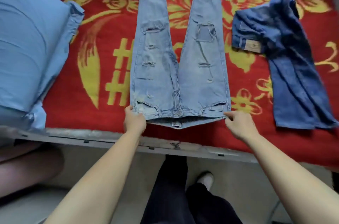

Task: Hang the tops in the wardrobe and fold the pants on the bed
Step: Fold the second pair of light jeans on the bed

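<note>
Bright, even, diffuse light lies over the whole scene; shadows are faint, darkest on the floor (113,172) beneath the bed frame (110,136); the whole picture is slightly soft; the pale jeans (176,62) in the middle read clearest; the blue pillow (27,49) and the far corners smear, and the wide lens bows straight edges.

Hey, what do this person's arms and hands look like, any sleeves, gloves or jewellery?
Both arms are bare as far as the frame shows: no sleeve on the left forearm or the right forearm. The left hand and right hand wear no gloves, and no ring, watch or bracelet is visible.
</note>
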### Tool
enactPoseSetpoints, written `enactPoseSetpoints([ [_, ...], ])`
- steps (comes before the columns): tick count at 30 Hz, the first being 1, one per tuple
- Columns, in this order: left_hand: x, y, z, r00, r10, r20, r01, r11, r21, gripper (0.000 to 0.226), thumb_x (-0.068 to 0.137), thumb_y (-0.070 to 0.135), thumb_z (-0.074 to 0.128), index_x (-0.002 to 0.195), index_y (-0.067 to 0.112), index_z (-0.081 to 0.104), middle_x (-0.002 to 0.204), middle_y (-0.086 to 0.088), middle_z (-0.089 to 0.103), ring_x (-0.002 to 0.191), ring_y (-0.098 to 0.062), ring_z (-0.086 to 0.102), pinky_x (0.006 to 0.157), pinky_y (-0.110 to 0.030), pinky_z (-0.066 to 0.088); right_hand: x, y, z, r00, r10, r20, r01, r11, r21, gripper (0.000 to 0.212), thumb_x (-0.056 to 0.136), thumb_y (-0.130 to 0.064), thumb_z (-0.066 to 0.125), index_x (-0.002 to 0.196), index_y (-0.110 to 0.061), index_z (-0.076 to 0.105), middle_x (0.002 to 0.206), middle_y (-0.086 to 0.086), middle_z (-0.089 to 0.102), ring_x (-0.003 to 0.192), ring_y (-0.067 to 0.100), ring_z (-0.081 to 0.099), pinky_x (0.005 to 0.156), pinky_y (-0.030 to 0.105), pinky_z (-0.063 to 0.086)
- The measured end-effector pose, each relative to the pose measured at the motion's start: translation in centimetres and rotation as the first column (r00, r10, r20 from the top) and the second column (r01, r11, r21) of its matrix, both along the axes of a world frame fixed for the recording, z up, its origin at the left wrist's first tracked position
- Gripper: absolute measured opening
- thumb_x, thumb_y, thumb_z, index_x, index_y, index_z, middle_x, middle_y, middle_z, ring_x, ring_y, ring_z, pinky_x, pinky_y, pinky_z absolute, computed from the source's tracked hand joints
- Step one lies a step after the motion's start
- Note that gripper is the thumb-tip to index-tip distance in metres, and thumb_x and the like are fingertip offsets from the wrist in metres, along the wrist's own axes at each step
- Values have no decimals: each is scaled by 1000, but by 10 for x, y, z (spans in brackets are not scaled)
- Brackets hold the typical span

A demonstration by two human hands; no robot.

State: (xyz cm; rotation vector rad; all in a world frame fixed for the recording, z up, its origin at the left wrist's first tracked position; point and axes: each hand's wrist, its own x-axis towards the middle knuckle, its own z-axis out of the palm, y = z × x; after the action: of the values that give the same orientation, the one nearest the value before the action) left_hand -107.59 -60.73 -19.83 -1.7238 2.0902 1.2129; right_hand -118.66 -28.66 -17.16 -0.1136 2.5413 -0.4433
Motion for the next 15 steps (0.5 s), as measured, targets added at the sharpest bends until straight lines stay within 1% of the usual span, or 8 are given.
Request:
enactPoseSetpoints([
  [2, 13, 9, -15, 999, -51, 5, 51, 995, -83, 41, 96, 17, 49, 135, 27, 40, 108, -6, 61, 95, -33, 60, 80, -36, 47, 19, 8, -18, 993, 0, -121, -4, 1000, -29, 34, 89, -15, 61, 122, -16, 71, 110, 19, 72, 104, 40, 65, 91, 41, 48],
  [4, 25, 18, -29, 996, -89, -2, 88, 985, -149, 38, 99, 17, 47, 134, 29, 39, 101, -2, 57, 89, -28, 54, 75, -36, 41, 38, 17, -39, 976, 17, -215, -33, 997, -70, 33, 89, -14, 63, 121, -14, 71, 95, 19, 70, 91, 42, 66, 83, 43, 50],
  [7, 38, 23, -56, 992, -127, 2, 124, 967, -221, 38, 100, 16, 43, 134, 32, 37, 92, 1, 54, 87, -27, 53, 76, -38, 43, 62, 32, -79, 953, 39, -299, -74, 992, -107, 32, 89, -10, 65, 120, -11, 70, 89, 16, 67, 85, 39, 66, 76, 43, 52],
  [9, 47, 23, -78, 984, -163, 69, 174, 957, -230, 40, 99, 14, 42, 135, 31, 36, 98, -4, 58, 91, -29, 53, 77, -38, 42, 74, 39, -106, 963, 73, -261, -97, 992, -79, 32, 91, -11, 62, 122, -12, 69, 93, 17, 66, 89, 40, 64, 78, 42, 51],
  [11, 51, 26, -96, 958, -204, 203, 240, 956, -169, 45, 95, 11, 46, 136, 26, 38, 117, -10, 59, 107, -33, 53, 82, -37, 41, 82, 45, -128, 989, 113, -98, -114, 993, -7, 30, 95, -16, 57, 122, -12, 69, 104, 20, 62, 99, 41, 61, 85, 42, 49],
  [13, 52, 32, -106, 893, -238, 382, 314, 938, -150, 50, 86, 10, 56, 133, 19, 43, 136, -15, 46, 124, -36, 44, 96, -41, 40, 88, 48, -139, 992, 119, 52, -123, 988, 95, 29, 96, -20, 54, 120, -13, 69, 118, 19, 55, 108, 40, 57, 91, 43, 48],
  [14, 51, 36, -109, 851, -264, 455, 387, 899, -202, 51, 82, 11, 61, 130, 17, 46, 139, -16, 39, 127, -36, 38, 101, -44, 38, 91, 49, -140, 990, 125, 60, -132, 982, 138, 30, 95, -20, 54, 120, -12, 68, 122, 18, 53, 111, 40, 55, 91, 44, 48],
  [15, 49, 41, -110, 814, -315, 487, 484, 832, -271, 50, 79, 14, 65, 126, 15, 49, 140, -16, 36, 129, -35, 35, 102, -46, 36, 92, 48, -140, 989, 147, 23, -148, 975, 164, 30, 94, -20, 55, 119, -11, 67, 124, 17, 52, 110, 40, 54, 89, 45, 48],
])
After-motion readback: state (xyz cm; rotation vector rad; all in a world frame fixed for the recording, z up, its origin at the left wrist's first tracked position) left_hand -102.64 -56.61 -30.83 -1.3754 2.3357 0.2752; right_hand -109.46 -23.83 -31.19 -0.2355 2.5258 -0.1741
